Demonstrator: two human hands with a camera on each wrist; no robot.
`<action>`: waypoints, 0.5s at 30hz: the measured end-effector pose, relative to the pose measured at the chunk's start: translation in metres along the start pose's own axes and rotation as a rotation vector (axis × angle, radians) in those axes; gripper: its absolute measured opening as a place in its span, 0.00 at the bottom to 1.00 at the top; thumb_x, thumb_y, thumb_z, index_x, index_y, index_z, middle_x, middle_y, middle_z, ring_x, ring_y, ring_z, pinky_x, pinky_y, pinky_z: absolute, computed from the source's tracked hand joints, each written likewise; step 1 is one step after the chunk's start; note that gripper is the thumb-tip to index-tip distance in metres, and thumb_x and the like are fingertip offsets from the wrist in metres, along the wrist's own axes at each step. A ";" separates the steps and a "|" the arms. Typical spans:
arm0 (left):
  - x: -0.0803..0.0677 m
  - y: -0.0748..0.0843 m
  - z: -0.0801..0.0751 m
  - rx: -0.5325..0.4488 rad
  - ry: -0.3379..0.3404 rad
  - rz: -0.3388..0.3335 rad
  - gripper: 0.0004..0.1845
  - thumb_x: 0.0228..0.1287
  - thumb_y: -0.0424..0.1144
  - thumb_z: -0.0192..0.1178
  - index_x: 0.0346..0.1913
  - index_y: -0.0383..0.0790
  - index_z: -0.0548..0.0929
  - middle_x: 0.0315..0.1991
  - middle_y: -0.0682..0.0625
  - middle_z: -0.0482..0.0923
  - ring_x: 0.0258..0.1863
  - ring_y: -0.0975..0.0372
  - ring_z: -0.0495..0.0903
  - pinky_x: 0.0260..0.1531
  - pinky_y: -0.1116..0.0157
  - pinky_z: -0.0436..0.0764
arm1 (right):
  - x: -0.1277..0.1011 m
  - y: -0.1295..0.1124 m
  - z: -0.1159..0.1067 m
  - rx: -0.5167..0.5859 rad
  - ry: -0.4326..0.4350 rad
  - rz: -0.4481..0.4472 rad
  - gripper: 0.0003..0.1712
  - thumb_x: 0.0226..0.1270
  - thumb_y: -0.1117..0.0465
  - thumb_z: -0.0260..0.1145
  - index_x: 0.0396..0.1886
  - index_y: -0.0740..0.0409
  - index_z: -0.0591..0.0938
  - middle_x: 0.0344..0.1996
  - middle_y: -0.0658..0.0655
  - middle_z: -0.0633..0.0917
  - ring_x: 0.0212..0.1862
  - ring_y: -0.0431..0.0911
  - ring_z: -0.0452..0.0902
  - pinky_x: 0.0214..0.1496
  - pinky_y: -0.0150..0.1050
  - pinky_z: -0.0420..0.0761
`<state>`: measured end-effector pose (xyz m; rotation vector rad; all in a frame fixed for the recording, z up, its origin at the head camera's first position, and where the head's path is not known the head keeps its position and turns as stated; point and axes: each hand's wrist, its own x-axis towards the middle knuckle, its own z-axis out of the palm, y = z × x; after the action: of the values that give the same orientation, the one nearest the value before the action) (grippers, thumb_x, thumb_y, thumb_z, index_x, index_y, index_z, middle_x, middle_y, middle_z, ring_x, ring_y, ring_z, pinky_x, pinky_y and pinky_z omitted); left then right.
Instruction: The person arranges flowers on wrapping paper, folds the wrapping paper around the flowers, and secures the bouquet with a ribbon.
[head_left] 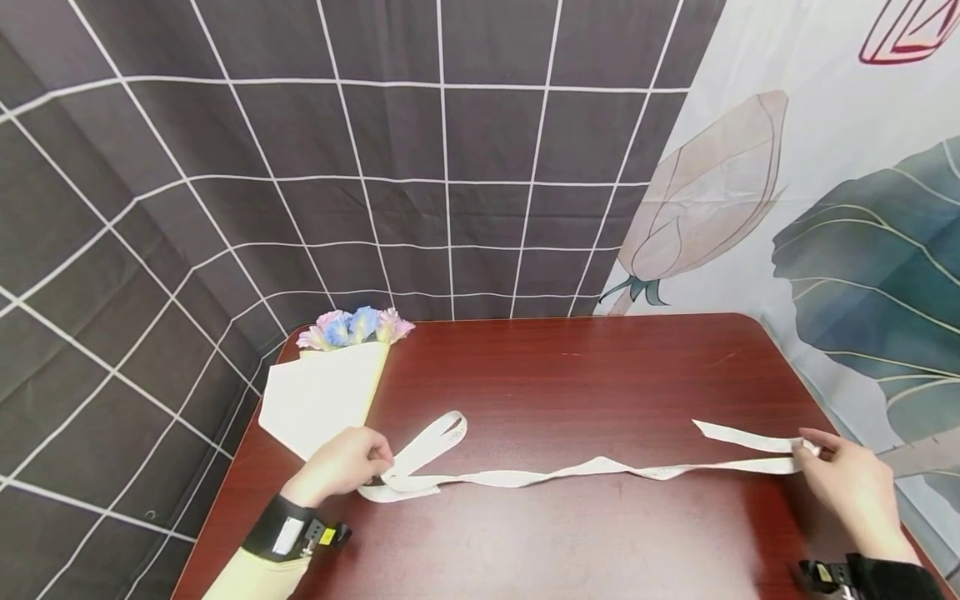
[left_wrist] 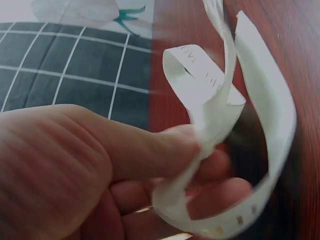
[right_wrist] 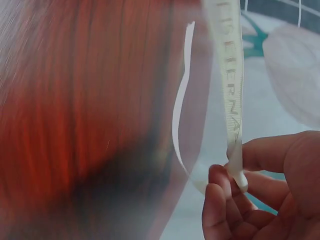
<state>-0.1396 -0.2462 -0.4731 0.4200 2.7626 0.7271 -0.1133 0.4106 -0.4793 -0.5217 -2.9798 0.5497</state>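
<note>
1. Where the left hand (head_left: 341,465) closes over the ribbon (head_left: 525,477), the head view hides the pinched spot; the left wrist view shows the thumb (left_wrist: 135,150) and curled fingers pinching its looped end.
2. Printed letters on the ribbon (right_wrist: 231,95) are too blurred to read in either wrist view.
3. The ribbon is a thin, flat, cream strip, twisted along its length, with a loop (head_left: 438,437) beside the left hand.
4. It lies across the glossy reddish wooden table (head_left: 570,375), its long axis running left to right, near the front edge.
5. The right hand (head_left: 851,487) pinches the folded right end between thumb and fingertips (right_wrist: 220,182).
6. A bouquet (head_left: 330,387) in pale paper lies just behind the left hand, its flowers pointing away.
</note>
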 end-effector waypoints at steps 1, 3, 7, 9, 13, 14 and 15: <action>-0.002 -0.001 -0.001 -0.008 -0.013 -0.012 0.05 0.55 0.34 0.65 0.25 0.48 0.82 0.19 0.60 0.77 0.17 0.69 0.74 0.19 0.68 0.73 | 0.000 0.004 -0.002 -0.003 0.001 0.024 0.30 0.68 0.47 0.54 0.55 0.69 0.76 0.37 0.71 0.82 0.40 0.64 0.74 0.33 0.51 0.67; -0.006 -0.004 -0.003 -0.009 -0.034 -0.036 0.06 0.54 0.33 0.66 0.24 0.47 0.82 0.17 0.58 0.76 0.16 0.68 0.74 0.18 0.67 0.72 | -0.001 0.011 -0.005 -0.010 0.012 0.064 0.30 0.68 0.48 0.53 0.56 0.70 0.75 0.35 0.70 0.81 0.38 0.62 0.73 0.31 0.49 0.66; -0.012 -0.007 -0.004 0.039 -0.064 -0.085 0.09 0.51 0.31 0.66 0.20 0.47 0.81 0.15 0.57 0.74 0.16 0.65 0.72 0.18 0.65 0.71 | -0.003 0.019 -0.009 -0.028 0.014 0.159 0.29 0.68 0.51 0.52 0.57 0.72 0.73 0.37 0.74 0.78 0.39 0.64 0.72 0.34 0.52 0.68; -0.014 -0.007 -0.006 0.087 -0.078 -0.115 0.09 0.49 0.32 0.67 0.18 0.48 0.80 0.16 0.58 0.74 0.18 0.64 0.71 0.19 0.64 0.70 | -0.004 0.022 -0.011 -0.074 -0.010 0.187 0.29 0.68 0.52 0.50 0.55 0.72 0.74 0.41 0.76 0.78 0.40 0.66 0.72 0.35 0.54 0.69; -0.015 -0.001 -0.009 0.154 -0.031 -0.143 0.08 0.44 0.39 0.71 0.21 0.50 0.80 0.22 0.58 0.75 0.23 0.63 0.70 0.24 0.62 0.70 | -0.008 0.022 -0.017 -0.248 -0.216 0.209 0.33 0.68 0.44 0.50 0.53 0.72 0.74 0.47 0.79 0.75 0.43 0.71 0.71 0.40 0.59 0.72; -0.014 0.003 -0.009 0.168 0.011 -0.126 0.09 0.43 0.40 0.72 0.23 0.50 0.80 0.24 0.57 0.75 0.25 0.64 0.71 0.25 0.62 0.71 | -0.011 0.019 -0.018 -0.293 -0.260 0.195 0.35 0.68 0.41 0.50 0.53 0.71 0.75 0.48 0.80 0.74 0.44 0.71 0.71 0.40 0.61 0.73; -0.012 0.006 -0.007 0.177 0.059 -0.086 0.10 0.41 0.42 0.73 0.25 0.50 0.80 0.26 0.57 0.75 0.27 0.64 0.71 0.27 0.61 0.72 | -0.014 0.013 -0.018 -0.322 -0.286 0.184 0.36 0.67 0.40 0.50 0.54 0.69 0.75 0.49 0.79 0.74 0.45 0.72 0.71 0.40 0.62 0.73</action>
<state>-0.1291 -0.2483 -0.4621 0.3161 2.8917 0.4848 -0.0940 0.4233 -0.4669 -0.8113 -3.3380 0.1607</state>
